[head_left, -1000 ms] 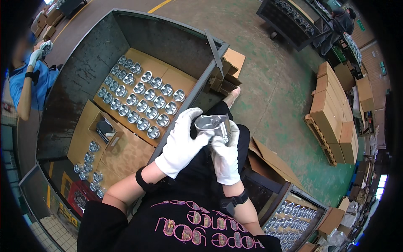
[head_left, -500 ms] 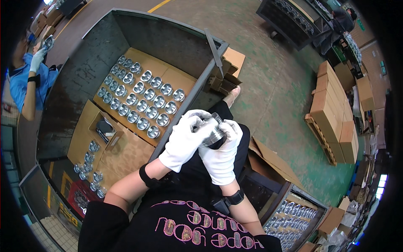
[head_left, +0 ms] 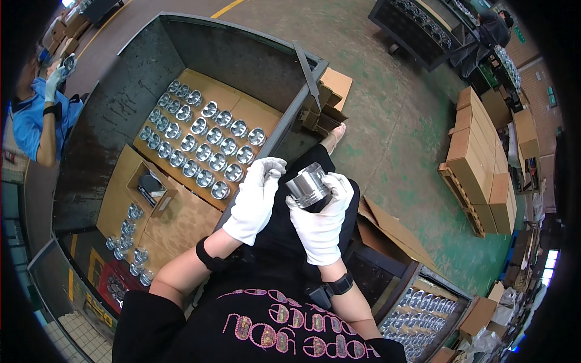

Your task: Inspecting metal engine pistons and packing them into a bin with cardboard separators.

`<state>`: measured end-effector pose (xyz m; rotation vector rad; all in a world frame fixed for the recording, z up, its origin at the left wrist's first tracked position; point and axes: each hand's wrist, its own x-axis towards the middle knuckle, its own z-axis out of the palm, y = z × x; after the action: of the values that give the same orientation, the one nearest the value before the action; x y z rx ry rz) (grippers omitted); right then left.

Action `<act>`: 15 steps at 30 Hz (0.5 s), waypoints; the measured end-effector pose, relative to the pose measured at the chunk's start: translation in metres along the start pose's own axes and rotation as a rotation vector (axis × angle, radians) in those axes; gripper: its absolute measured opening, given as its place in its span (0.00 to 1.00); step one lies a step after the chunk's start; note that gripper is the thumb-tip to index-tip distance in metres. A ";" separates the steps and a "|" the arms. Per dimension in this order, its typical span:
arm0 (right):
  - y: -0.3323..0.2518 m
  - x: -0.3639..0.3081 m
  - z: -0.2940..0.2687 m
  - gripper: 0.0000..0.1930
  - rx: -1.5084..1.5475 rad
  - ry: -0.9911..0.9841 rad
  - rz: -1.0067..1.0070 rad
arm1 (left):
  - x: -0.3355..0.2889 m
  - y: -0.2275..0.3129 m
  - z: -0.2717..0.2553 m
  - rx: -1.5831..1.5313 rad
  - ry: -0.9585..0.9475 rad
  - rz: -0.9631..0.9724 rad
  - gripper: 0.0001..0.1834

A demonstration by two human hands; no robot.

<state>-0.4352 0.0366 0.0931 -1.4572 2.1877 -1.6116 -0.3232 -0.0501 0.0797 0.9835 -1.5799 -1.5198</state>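
A shiny metal piston [head_left: 307, 184] is held up in front of my lap, its smooth side and ring grooves showing. My right hand [head_left: 322, 224], in a white glove, is closed around its lower and right side. Just left of the piston, apart from it, is my white-gloved left hand [head_left: 257, 196]. Its fingers are curled together, with nothing visible in them. Beyond it, several more pistons [head_left: 204, 178] stand in rows on a brown cardboard sheet [head_left: 239, 100] inside a deep grey metal bin [head_left: 224, 42].
In the bin's near part, a small open cardboard box [head_left: 166, 202] holds dark items beside a loose group of pistons [head_left: 128, 227]. Another piston-filled tray [head_left: 417, 320] stands at lower right. Stacked cartons [head_left: 481, 157] sit on a pallet. A co-worker in blue [head_left: 45, 124] handles a part at far left.
My left hand has come off the piston and moved left. The piston, still in my right hand, now shows its side more fully. The co-worker's raised hand has shifted slightly.
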 end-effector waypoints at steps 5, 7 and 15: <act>0.010 -0.007 0.001 0.37 0.132 -0.076 0.177 | -0.002 0.032 -0.001 0.063 -0.046 -0.047 0.12; 0.007 -0.006 -0.001 0.34 0.539 -0.202 0.530 | -0.004 0.035 -0.001 0.032 -0.060 -0.033 0.14; 0.021 0.000 -0.005 0.21 1.784 -0.216 1.042 | -0.016 0.053 0.014 0.524 -0.100 0.377 0.40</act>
<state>-0.4512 0.0397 0.0795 0.0946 0.3963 -1.6672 -0.3306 -0.0284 0.1319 0.8193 -2.1544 -0.9261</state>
